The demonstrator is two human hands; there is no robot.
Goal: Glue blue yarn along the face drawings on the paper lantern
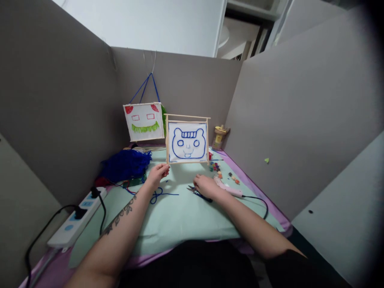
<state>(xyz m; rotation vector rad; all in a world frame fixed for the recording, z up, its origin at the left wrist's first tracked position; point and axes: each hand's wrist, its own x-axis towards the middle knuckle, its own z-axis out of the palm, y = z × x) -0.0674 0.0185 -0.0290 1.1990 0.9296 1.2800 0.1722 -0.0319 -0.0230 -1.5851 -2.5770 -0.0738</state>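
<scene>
My left hand [158, 173] pinches the lower left corner of a small wooden frame [187, 141] and holds it upright on the mint-green mat [174, 220]. The frame's white cloth shows a bear face stitched in blue yarn. My right hand [205, 185] rests on the mat over a pair of small scissors [192, 189], fingers curled on them. A loose strand of blue yarn [160, 195] lies between my two hands.
A second stitched face panel [144, 121] hangs on the back partition. A heap of blue yarn [126, 165] lies at left, a white power strip [78, 218] nearer. Coloured beads [220, 171], a pink tool [228, 188] with black cord and a small bottle [219, 138] sit at right. Grey partitions enclose the desk.
</scene>
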